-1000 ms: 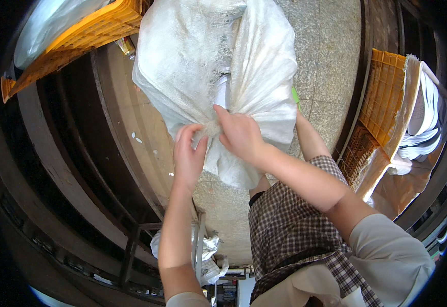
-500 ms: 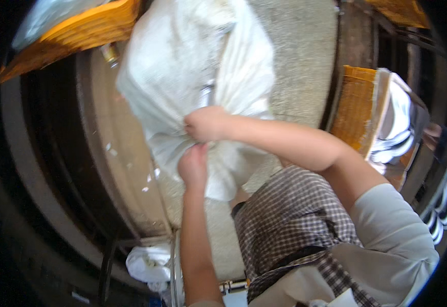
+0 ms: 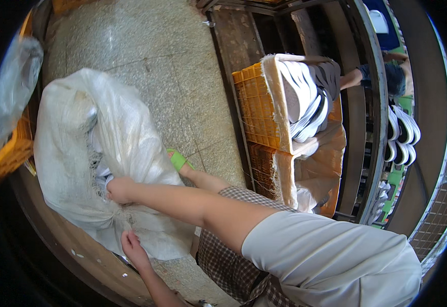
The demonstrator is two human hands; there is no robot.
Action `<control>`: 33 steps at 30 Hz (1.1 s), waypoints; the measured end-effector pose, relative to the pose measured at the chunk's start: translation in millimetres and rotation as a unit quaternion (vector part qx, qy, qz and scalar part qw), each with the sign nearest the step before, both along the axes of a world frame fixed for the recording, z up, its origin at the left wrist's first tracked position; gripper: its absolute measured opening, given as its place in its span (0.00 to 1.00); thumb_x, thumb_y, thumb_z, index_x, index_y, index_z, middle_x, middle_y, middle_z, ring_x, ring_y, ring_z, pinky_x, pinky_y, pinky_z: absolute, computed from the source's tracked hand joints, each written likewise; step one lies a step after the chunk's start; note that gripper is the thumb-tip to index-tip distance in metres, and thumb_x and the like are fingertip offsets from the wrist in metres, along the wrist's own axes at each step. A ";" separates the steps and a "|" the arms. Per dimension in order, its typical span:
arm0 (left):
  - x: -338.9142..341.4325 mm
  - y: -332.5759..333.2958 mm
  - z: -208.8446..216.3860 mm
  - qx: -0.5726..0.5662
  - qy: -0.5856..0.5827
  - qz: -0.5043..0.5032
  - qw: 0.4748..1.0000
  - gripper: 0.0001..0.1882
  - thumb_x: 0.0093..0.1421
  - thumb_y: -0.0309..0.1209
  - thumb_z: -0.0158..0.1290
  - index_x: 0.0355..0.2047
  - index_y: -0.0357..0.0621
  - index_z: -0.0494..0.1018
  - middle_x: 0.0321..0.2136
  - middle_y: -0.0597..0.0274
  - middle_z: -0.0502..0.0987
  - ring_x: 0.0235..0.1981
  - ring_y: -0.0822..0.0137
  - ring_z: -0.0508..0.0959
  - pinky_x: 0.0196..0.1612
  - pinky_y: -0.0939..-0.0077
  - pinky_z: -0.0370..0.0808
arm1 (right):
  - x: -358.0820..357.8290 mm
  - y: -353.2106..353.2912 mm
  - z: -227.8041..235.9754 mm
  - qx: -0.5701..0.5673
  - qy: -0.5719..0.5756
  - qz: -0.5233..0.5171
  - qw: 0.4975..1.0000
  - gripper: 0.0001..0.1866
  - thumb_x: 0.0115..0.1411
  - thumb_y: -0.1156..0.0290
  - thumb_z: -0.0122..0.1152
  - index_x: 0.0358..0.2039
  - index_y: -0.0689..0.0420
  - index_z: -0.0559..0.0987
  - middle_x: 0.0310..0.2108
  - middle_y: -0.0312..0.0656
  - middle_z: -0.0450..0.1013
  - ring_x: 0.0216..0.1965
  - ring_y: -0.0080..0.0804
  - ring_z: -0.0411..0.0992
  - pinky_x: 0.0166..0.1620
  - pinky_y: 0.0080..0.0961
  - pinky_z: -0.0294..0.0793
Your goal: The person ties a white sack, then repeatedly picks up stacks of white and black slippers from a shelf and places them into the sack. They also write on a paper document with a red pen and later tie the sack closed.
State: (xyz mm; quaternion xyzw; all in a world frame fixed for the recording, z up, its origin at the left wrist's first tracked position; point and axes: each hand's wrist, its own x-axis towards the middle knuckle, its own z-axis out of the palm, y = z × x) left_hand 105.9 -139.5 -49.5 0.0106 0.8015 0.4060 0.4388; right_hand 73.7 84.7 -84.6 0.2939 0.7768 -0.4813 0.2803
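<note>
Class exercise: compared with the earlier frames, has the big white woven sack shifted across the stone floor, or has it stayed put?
Cannot tell. The white woven sack sits further left in the picture, but the stone floor shifts with it, so the head camera turned.

Sack on the floor at left; stacked crates right of it; soles in the top crate.

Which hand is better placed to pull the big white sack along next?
Probably the right hand: it already grips the bunched mouth of the white woven sack. The left hand only touches the sack's lower edge near the wooden rail.
</note>
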 end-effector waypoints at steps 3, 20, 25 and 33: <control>14.2 -36.5 11.3 -0.019 0.027 0.094 0.995 0.20 0.67 0.30 0.42 0.58 0.41 0.58 0.48 0.53 0.66 0.47 0.63 0.66 0.51 0.71 0.64 | 0.2 24.3 18.5 -0.068 0.154 -0.053 0.984 0.19 0.56 0.59 0.54 0.42 0.60 0.73 0.37 0.53 0.74 0.41 0.48 0.73 0.43 0.37 0.71; -15.4 -157.4 145.7 -0.062 0.085 -0.366 0.924 0.17 0.62 0.37 0.49 0.41 0.34 0.71 0.37 0.50 0.75 0.40 0.60 0.74 0.46 0.67 0.70 | 473.1 -76.6 236.5 0.121 -0.121 -0.317 0.933 0.19 0.57 0.59 0.49 0.34 0.62 0.80 0.36 0.56 0.75 0.37 0.52 0.73 0.42 0.43 0.71; -0.8 -68.2 169.7 -0.051 0.101 -0.495 0.862 0.17 0.62 0.39 0.49 0.40 0.36 0.73 0.36 0.50 0.76 0.39 0.59 0.75 0.45 0.67 0.71 | 591.1 -159.2 254.2 0.076 -0.212 -0.276 0.935 0.19 0.56 0.61 0.50 0.36 0.63 0.79 0.34 0.55 0.76 0.35 0.51 0.73 0.41 0.44 0.70; 74.6 71.6 218.2 -0.036 0.135 -0.610 0.780 0.18 0.61 0.42 0.50 0.38 0.38 0.76 0.34 0.49 0.78 0.38 0.57 0.76 0.43 0.66 0.71 | 634.5 -119.7 286.0 0.053 -0.037 -0.413 0.909 0.16 0.56 0.57 0.53 0.34 0.57 0.78 0.32 0.47 0.77 0.35 0.43 0.74 0.39 0.37 0.72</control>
